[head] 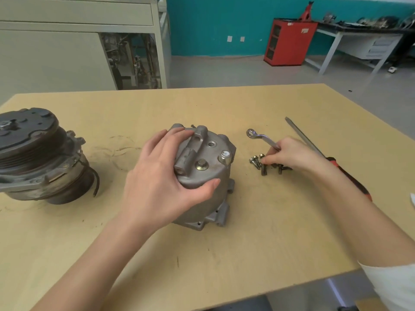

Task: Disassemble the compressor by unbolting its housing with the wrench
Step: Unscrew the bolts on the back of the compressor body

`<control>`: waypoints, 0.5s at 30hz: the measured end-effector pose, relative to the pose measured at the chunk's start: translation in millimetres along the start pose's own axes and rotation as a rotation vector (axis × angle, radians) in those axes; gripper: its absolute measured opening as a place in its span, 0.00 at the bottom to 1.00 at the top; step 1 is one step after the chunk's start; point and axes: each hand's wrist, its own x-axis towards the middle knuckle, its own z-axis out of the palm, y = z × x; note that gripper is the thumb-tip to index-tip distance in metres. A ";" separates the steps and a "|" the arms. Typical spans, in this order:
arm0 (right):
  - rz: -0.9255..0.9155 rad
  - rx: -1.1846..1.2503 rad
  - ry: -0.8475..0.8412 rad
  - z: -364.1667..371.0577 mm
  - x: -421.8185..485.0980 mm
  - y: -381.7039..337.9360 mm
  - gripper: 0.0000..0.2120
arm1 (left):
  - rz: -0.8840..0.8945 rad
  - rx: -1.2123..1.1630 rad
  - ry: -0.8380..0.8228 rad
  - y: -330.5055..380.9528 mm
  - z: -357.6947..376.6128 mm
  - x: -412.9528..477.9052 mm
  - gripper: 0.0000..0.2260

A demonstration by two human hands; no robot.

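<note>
Pulley section [38, 153] at 9 o'clock on table [224, 254]; left hand [161, 173] grips top of upright compressor housing [208, 176] at centre; loose bolts [258, 162] at its 3 o'clock; right hand [289, 154] curls fingers round wrench [260, 139] handle, ring end toward 10 o'clock; screwdriver [314, 149] just beyond.

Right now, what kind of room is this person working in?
Most likely a repair workshop. A metal compressor sits on the wooden table beside a wrench and loose bolts, and a red cabinet and a cluttered workbench stand by the far wall.
</note>
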 end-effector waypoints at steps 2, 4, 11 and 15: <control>-0.004 -0.013 0.046 2.7 4.4 1.5 0.05 | -0.043 0.058 0.062 7.5 8.2 -2.7 0.38; -0.031 -0.012 0.061 5.2 4.0 0.6 0.05 | -0.082 0.087 0.113 13.0 13.5 -3.6 0.40; -0.232 0.725 0.518 -28.4 -35.3 -30.7 0.15 | 0.052 0.040 -0.054 -10.1 -5.8 6.5 0.46; -0.388 0.786 0.640 -45.4 -77.7 -48.5 0.21 | 0.170 -0.065 -0.180 -28.0 -13.0 12.9 0.37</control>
